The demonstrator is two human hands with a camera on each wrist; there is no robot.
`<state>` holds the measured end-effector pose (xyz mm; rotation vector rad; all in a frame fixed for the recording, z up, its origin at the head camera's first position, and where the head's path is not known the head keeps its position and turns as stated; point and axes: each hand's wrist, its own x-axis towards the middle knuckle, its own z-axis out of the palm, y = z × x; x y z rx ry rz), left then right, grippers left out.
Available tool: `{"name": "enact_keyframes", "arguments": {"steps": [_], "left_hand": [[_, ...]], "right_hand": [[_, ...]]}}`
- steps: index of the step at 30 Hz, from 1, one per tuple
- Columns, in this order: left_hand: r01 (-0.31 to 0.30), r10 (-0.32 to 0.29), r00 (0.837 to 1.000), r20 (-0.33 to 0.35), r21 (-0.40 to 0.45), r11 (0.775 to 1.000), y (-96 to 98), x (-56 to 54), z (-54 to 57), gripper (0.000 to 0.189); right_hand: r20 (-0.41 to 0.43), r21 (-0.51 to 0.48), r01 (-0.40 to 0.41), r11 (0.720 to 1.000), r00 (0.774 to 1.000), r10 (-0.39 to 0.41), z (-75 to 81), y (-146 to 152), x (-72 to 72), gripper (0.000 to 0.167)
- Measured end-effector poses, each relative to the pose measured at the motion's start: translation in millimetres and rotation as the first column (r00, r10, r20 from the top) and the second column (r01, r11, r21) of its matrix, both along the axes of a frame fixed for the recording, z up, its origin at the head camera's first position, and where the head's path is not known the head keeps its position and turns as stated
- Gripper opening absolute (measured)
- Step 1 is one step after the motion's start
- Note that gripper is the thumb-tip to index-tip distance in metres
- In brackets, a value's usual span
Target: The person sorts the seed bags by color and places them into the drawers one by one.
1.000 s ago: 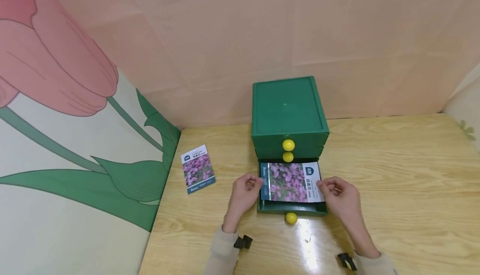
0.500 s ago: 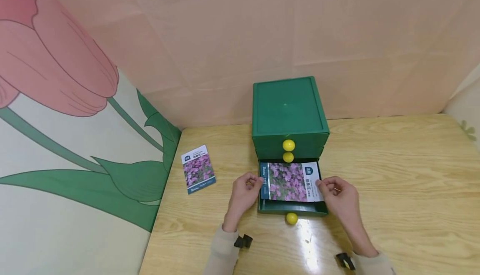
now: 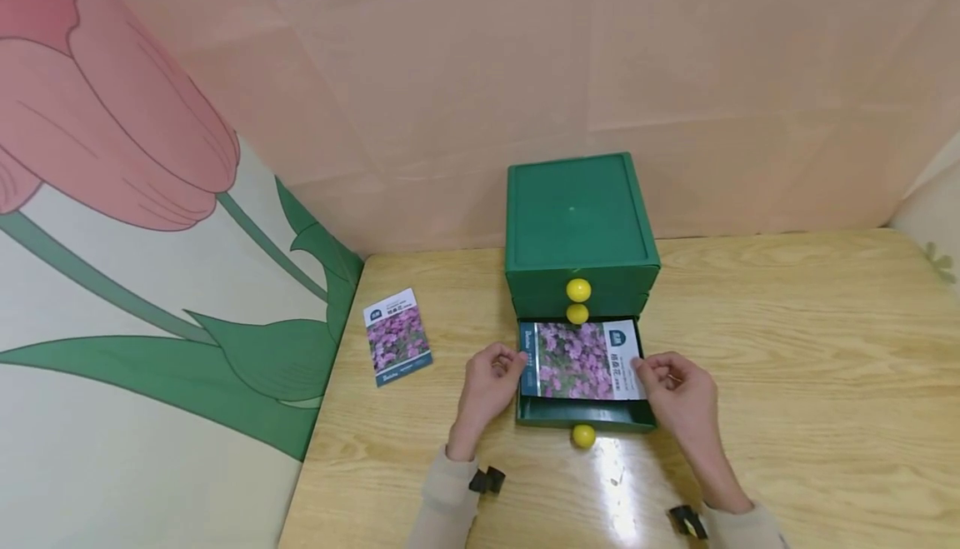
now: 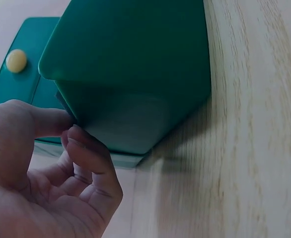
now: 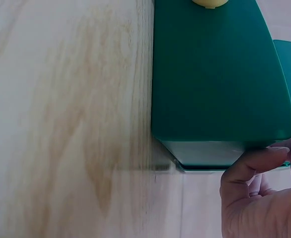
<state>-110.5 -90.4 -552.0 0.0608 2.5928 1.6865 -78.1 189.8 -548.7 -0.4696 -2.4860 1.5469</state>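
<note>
A seed packet printed with purple flowers lies sideways over the pulled-out bottom drawer of a small green drawer unit. My left hand pinches the packet's dark blue end by the drawer's left wall. At the white end, the thumb and fingers of my right hand pinch the packet beside the right wall. In the left wrist view, the left hand's fingertips meet at the green drawer's rim. The right wrist view shows the right hand at the drawer's corner, the packet mostly hidden there.
A second, matching seed packet lies flat on the wooden table to the left. Yellow round knobs mark the drawers; the upper two drawers are closed. Behind stands a pink cloth backdrop, with a tulip-painted wall at left.
The packet has shifted slightly back toward the drawer unit, showing a little more of the drawer's front floor. Both hands keep their pinch; the right hand has moved slightly left.
</note>
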Motion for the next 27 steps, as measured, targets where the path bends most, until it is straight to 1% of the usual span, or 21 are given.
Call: {"name": "enact_keyframes", "arguments": {"steps": [9,12,16,20,24,27], "left_hand": [[0.002,-0.002,1.0,-0.005,-0.003,1.0,-1.6,-0.7,-2.7,0.02],[0.009,-0.009,1.0,-0.003,-0.009,1.0,-4.1,-1.2,-2.3,0.019],[0.011,-0.011,1.0,-0.006,-0.033,0.999,-10.5,-3.3,-1.8,0.014],[-0.011,0.011,1.0,-0.01,-0.063,0.998,-19.3,-5.4,-0.8,0.009],[-0.028,0.028,1.0,-0.008,-0.076,0.997,-29.7,-7.2,3.8,0.011],[-0.026,0.025,1.0,-0.009,-0.084,0.996,-38.0,-8.9,7.4,0.013]], "right_hand": [[-0.04,0.001,-0.006,1.0,0.999,0.006,-1.6,-1,1.6,0.02],[-0.09,0.037,-0.017,0.999,0.996,0.02,0.1,-3,4.2,0.016],[-0.179,0.115,-0.041,0.993,0.982,0.061,6.4,-5,8.1,0.012],[-0.236,0.145,-0.06,0.988,0.967,0.093,16.1,-10,11.4,0.011],[-0.275,0.108,-0.113,0.988,0.951,0.138,23.2,-16,11.4,0.01],[-0.297,0.067,-0.167,0.984,0.938,0.18,26.7,-22,10.5,0.01]]}}
